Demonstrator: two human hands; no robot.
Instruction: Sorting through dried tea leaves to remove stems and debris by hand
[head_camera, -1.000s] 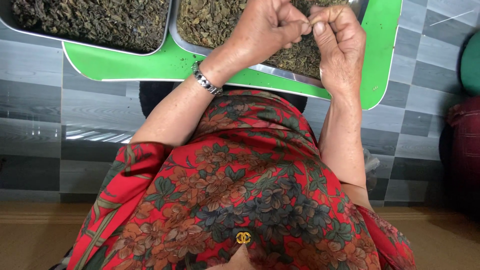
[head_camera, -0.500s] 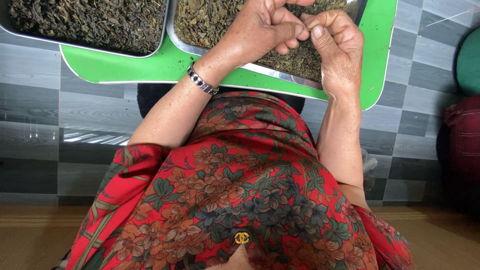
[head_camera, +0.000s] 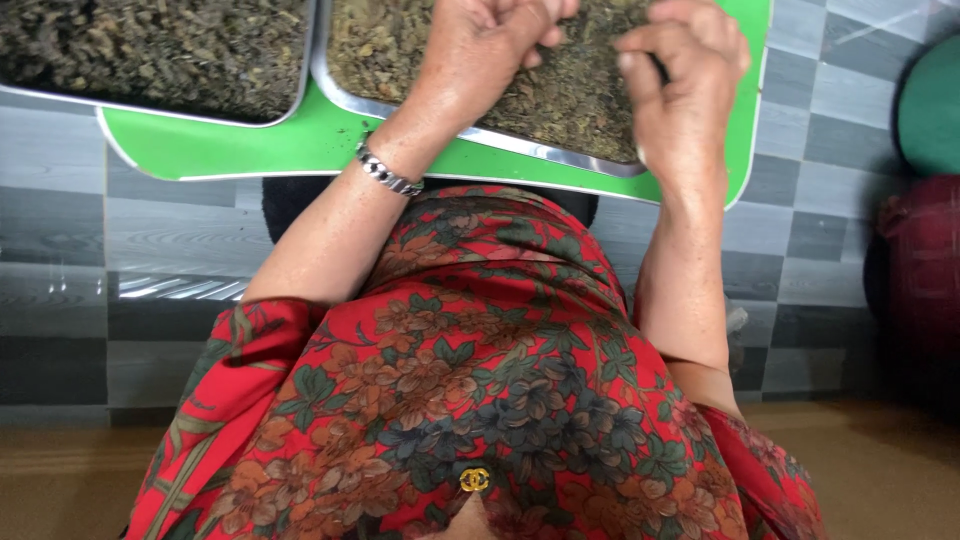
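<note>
Hovering at the top centre of the frame, the left hand (head_camera: 490, 45) and right hand (head_camera: 685, 85) are curling shut over the dried leaves (head_camera: 575, 95) in 1 steel tray (head_camera: 345, 85); whether they are pinching any, I cannot tell. Those leaves are looking light, brittle, best taken in fingertip pinches.

Under the fingers (head_camera: 640, 60) lies dry, crumbly, matt plant matter (head_camera: 570, 95) in a tray (head_camera: 345, 95) of shiny metal. Below the tray sits a green board (head_camera: 300, 145) of smooth, glossy plastic. A polished metal bracelet (head_camera: 388, 175) circles the wrist. The flowered dress (head_camera: 480, 380) is soft matt cloth. The grey floor (head_camera: 120, 230) looks slick and reflective.
</note>
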